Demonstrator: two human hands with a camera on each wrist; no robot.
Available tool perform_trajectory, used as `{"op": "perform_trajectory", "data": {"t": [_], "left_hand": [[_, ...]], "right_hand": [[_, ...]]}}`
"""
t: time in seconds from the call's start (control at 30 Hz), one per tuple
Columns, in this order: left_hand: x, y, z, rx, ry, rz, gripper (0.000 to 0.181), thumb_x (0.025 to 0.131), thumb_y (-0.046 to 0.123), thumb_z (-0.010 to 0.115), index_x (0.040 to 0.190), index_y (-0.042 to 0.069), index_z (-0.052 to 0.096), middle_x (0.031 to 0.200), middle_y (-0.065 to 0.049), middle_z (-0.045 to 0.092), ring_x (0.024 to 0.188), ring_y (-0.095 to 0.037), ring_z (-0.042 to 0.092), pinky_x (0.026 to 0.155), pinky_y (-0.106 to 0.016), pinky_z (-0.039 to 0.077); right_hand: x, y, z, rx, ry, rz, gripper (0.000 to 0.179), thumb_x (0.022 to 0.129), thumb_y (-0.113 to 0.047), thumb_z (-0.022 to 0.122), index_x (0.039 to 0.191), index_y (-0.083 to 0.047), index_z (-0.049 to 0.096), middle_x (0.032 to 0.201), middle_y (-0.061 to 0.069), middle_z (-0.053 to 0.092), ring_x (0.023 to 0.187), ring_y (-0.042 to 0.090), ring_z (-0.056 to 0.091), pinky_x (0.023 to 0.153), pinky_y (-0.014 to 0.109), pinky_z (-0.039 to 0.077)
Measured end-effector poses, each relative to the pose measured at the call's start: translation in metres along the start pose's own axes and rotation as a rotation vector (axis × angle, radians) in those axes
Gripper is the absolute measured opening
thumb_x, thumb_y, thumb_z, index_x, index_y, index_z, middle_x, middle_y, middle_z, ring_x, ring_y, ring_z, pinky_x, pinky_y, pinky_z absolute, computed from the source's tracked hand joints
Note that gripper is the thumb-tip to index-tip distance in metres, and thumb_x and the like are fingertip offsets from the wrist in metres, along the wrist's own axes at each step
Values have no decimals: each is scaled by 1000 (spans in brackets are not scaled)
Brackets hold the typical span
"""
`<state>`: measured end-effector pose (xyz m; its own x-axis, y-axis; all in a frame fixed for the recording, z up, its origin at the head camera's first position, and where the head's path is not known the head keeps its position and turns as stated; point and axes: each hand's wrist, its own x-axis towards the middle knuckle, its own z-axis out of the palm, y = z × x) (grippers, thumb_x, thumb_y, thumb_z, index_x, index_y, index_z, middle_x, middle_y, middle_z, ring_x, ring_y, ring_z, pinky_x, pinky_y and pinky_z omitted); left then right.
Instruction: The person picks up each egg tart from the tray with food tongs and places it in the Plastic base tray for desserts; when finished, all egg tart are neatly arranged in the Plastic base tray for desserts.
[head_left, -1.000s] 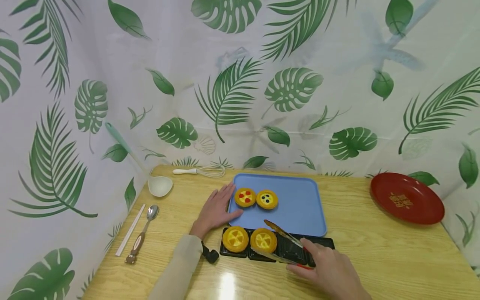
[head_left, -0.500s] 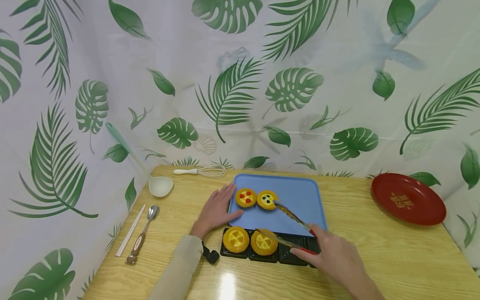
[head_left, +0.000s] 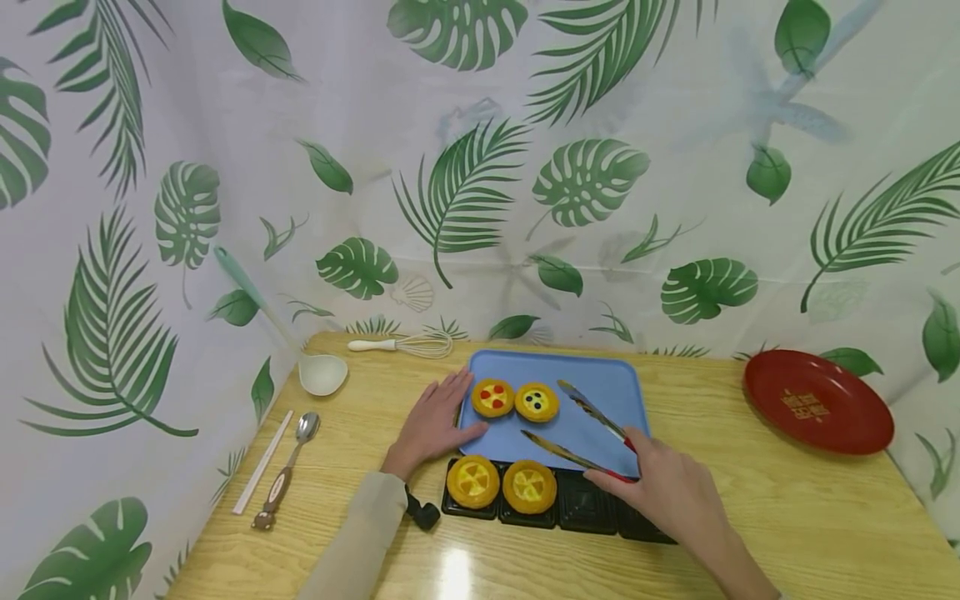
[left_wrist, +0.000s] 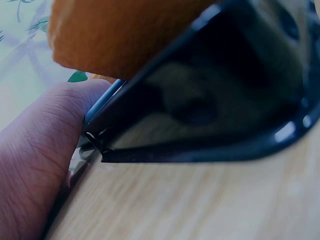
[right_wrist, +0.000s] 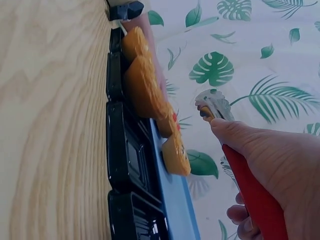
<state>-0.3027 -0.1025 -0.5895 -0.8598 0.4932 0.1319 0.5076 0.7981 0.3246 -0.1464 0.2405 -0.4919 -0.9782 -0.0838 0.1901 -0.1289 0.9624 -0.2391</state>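
My right hand [head_left: 667,483] grips a pair of tongs [head_left: 588,408] by the red handles. The tongs' arms are spread apart over the blue tray [head_left: 600,442], with nothing between the tips. On that tray sit two egg tarts side by side: a red-dotted tart [head_left: 492,398] and a dark-dotted tart [head_left: 536,402]. At the tray's left edge my left hand [head_left: 435,421] rests with straight fingers. In front lies a black compartment tray [head_left: 588,504]; two yellow-patterned tarts [head_left: 473,482] fill its two left compartments. The right wrist view shows the red handle [right_wrist: 255,195] inside my right hand.
A red oval plate [head_left: 817,400] lies at the back right. Along the left are a white ladle [head_left: 322,375] leaning on the wall, a whisk [head_left: 423,343], a spoon [head_left: 288,467] and white chopsticks [head_left: 262,462]. A leaf-patterned sheet [head_left: 480,183] hangs behind the table.
The right hand and tongs have moved from the black tray up and right over the blue tray. The tongs have spread wider. The left hand and the tarts have stayed in place.
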Motion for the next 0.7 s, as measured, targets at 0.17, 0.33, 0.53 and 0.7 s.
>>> {"op": "perform_trajectory", "data": {"t": [0.17,0.33,0.53,0.7], "left_hand": [[1,-1,1,1,0,2,101,95,77,47,169,15,17,175,-1,17,161,-23,17,130,-46,13],[1,-1,1,-5,2,-1,100,95,77,46,169,16,16,175,0,16,161,-23,16,130,-45,12],[-1,0,-1,-20,21,8,100,95,74,50,169,14,19,174,-3,19,161,-24,19,130,-47,14],[-1,1,-1,-19,11,5,100,95,74,50,169,14,18,175,-2,18,161,-24,18,130,-46,13]], "right_hand": [[9,5,5,-2,-47,21,86,80,-78,71,124,-5,64,66,1,50,49,16,43,40,31,34],[19,8,12,-21,-110,37,84,81,-79,69,115,-3,64,69,3,51,52,17,46,41,32,36],[31,9,24,-55,-193,38,86,82,-80,66,114,-1,63,68,4,53,52,18,48,41,32,38],[39,6,33,-52,-207,36,86,82,-80,67,116,-1,63,68,3,55,51,18,49,41,32,38]]}}
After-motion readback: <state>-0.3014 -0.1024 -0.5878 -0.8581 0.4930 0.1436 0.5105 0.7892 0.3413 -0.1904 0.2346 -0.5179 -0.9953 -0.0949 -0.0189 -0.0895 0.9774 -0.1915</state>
